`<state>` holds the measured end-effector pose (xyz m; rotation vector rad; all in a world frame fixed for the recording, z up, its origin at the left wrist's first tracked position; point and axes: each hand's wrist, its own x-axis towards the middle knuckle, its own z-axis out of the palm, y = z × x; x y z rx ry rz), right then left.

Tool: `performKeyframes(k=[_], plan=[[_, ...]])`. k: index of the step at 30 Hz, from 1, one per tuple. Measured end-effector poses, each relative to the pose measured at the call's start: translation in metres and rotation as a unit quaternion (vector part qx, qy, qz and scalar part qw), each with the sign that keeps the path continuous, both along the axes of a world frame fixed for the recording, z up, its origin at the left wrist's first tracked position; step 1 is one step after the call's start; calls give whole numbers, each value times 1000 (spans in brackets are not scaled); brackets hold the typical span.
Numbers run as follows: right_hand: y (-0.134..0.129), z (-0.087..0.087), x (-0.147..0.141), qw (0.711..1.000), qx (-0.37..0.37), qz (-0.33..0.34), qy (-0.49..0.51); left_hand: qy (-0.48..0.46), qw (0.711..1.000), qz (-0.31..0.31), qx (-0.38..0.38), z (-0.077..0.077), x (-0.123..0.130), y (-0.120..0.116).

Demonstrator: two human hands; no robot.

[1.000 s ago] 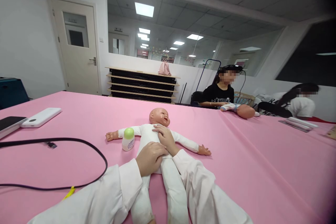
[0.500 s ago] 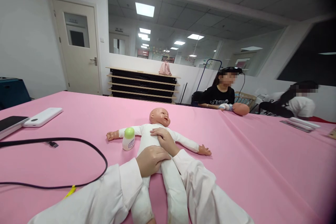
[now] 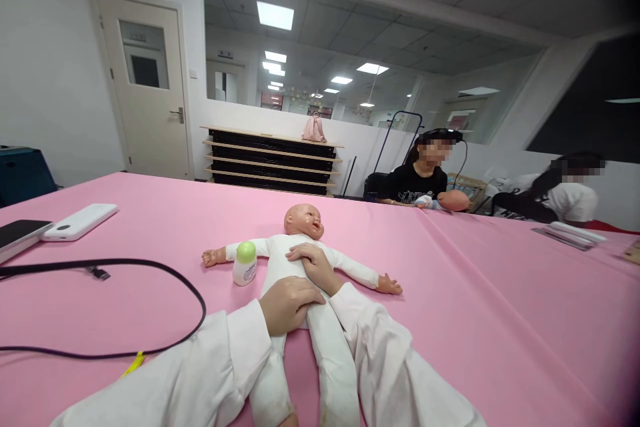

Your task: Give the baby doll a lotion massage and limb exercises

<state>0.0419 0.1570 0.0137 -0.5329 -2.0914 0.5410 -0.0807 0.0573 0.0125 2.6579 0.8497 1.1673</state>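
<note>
A baby doll (image 3: 280, 260) with a white cloth body lies on its back on the pink-covered table (image 3: 165, 227), head away from me and arms spread. My left hand (image 3: 289, 303) rests flat across its lower belly, fingers pointing right. Higher up, my right hand (image 3: 314, 265) lies on the doll's chest with the fingers stretched out. Neither hand is wrapped around anything. Beside the doll's arm on the left stands a small white bottle (image 3: 245, 271) with a green cap, apart from both hands.
A black cable (image 3: 200, 293) loops over the table at left, near a white power bank (image 3: 83, 221) and a dark-screened phone-like device (image 3: 23, 237). Across the table a person in black (image 3: 415, 180) sits by another doll (image 3: 453, 200). Another person (image 3: 570, 190) sits at far right.
Both my hands stay in place on the doll. The second doll, across the table, has shifted slightly left and its head sits a little lower.
</note>
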Motion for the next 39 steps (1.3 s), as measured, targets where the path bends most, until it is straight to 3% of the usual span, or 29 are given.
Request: performKeyframes(k=[3, 7, 9, 13, 17, 21, 25, 30, 35, 39], plan=[[4, 0, -1, 999, 9, -37, -29, 15, 999, -18, -32, 1, 2, 0], [10, -5, -1, 990, -11, -132, 46, 7, 998, 52, -39, 1, 6, 1], [8, -5, 1, 987, -10, -146, 73, -6, 995, 91, -29, 1, 5, 1], [0, -1, 1, 997, 13, -60, 41, -23, 994, 106, 16, 0, 2, 0], [-3, 2, -1, 999, 33, -22, -30, -12, 999, 37, 15, 0, 1, -1], [7, -3, -3, 993, 26, -107, -53, 13, 1000, -3, -17, 2, 6, -1], [17, -10, -2, 984, -6, -175, 17, 15, 998, 53, -33, 2, 8, 0], [8, -6, 3, 989, -17, -130, 71, -44, 988, 149, -3, -1, 4, 0], [-3, 0, 0, 1000, 9, -3, 1, -21, 995, 82, 48, -2, 2, 0], [5, -2, -1, 999, 4, -54, -8, -23, 996, 86, 5, 0, 5, 0]])
